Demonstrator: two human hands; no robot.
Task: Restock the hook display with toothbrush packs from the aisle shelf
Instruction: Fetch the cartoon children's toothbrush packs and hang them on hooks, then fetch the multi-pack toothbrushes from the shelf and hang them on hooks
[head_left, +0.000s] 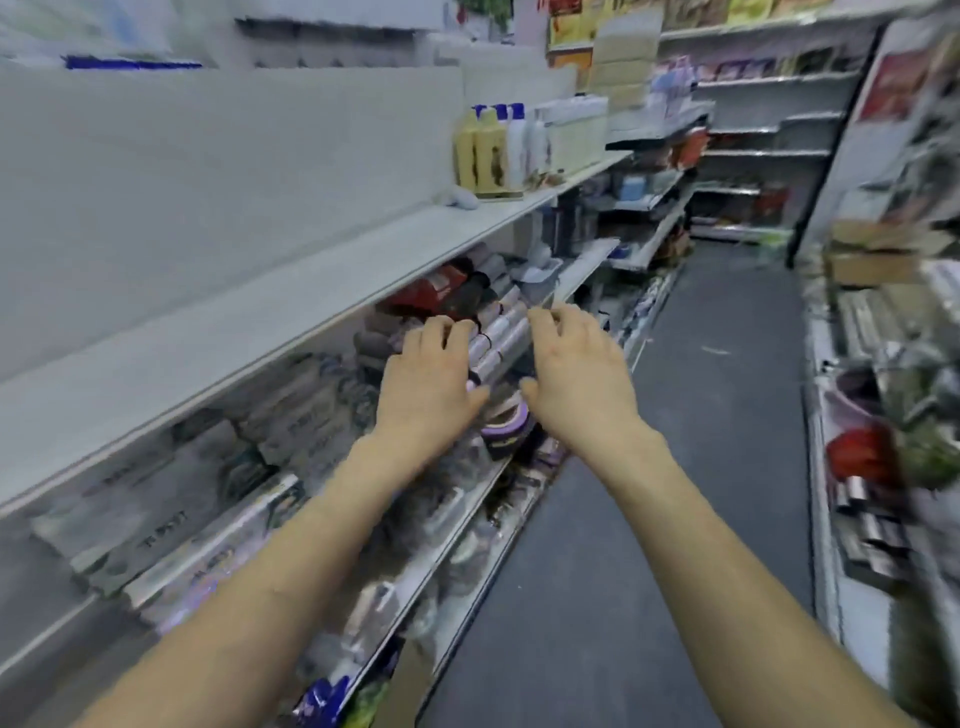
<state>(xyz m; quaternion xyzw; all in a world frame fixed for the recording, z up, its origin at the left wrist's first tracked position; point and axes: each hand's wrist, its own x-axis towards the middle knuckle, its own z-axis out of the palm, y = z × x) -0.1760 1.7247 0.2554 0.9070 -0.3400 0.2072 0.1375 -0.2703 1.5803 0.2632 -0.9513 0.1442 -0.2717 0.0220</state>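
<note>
Both hands hover palm-down, fingers spread and loosely bent, gripping nothing: the left hand (426, 379) and right hand (576, 374) over glossy plastic-wrapped rolls (498, 338) under the smooth white aisle shelf (208, 353). Flat, blurred packs (291, 415) lie left; print unreadable, toothbrushes unconfirmed.

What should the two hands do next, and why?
The left hand and right hand hover on either side of the long clear packs, holding nothing. So they should probably close in and grip one pack. The blur hides whether these are toothbrushes.
</note>
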